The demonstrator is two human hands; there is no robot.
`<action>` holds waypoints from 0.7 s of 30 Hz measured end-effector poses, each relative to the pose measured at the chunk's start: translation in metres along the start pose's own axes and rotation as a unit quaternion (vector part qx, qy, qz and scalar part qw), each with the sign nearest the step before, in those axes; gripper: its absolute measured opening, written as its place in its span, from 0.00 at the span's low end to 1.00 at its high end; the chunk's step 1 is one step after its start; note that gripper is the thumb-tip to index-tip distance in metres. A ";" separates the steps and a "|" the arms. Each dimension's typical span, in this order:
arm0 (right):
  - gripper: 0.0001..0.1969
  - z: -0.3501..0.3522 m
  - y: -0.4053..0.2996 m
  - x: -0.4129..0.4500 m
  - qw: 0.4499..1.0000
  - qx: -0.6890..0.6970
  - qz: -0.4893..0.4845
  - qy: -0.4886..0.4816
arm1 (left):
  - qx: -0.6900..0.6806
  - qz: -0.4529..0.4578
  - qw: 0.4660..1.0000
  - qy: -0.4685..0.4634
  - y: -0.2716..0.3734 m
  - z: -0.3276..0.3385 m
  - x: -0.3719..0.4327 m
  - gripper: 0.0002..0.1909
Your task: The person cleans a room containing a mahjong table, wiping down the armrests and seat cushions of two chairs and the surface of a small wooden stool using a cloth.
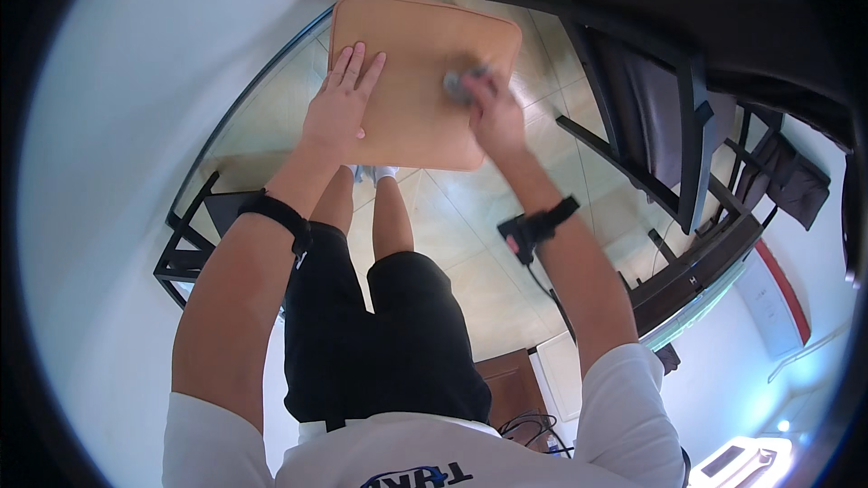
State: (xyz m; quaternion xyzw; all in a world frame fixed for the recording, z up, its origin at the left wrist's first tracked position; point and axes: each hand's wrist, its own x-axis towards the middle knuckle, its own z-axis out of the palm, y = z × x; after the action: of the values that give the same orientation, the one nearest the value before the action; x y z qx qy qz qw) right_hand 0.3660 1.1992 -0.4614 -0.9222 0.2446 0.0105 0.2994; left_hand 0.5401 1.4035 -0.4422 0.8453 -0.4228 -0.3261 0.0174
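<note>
In front of me is a tan, leather-like seat or panel (413,91) with rounded corners and a piped edge. My left hand (339,98) rests flat near its left side, fingers spread, holding nothing. Over the right part of the surface, my right hand (500,112) grips a small grey object (458,86). Motion blur hides what that object is, and whether it touches the surface cannot be told. What supports the tan piece is hidden beneath it.
A black-framed chair (692,142) with dark upholstery stands close on the right. Behind it is a dark wooden furniture piece (698,274). Black-framed furniture (180,261) stands at the left by the white wall (115,149). Pale tiles (468,244) cover the floor.
</note>
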 end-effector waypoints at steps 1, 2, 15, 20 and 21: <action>0.19 0.005 -0.004 -0.028 1.000 0.016 -0.013 -0.008 | -0.007 0.000 1.000 -0.002 0.000 -0.003 -0.003 0.64; 0.18 0.007 -0.006 -0.054 0.999 0.027 -0.009 -0.029 | -0.010 0.000 1.000 0.001 -0.001 -0.004 -0.003 0.64; 0.18 -0.035 -0.016 -0.013 0.992 0.066 0.071 0.082 | -0.036 -0.015 0.999 -0.016 -0.007 -0.012 -0.007 0.63; 0.18 0.002 -0.026 0.063 0.978 0.020 0.136 0.159 | -0.010 -0.003 1.000 0.008 -0.007 0.004 -0.002 0.63; 0.18 0.014 -0.037 0.066 0.969 -0.001 0.183 0.167 | 0.003 0.006 0.999 0.043 -0.009 0.014 -0.001 0.59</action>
State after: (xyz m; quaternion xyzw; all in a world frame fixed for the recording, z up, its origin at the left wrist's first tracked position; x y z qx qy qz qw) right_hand 0.4430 1.2031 -0.4641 -0.8508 0.4557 -0.0886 0.2463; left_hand 0.5379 1.4134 -0.4549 0.8560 -0.4276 -0.2884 0.0351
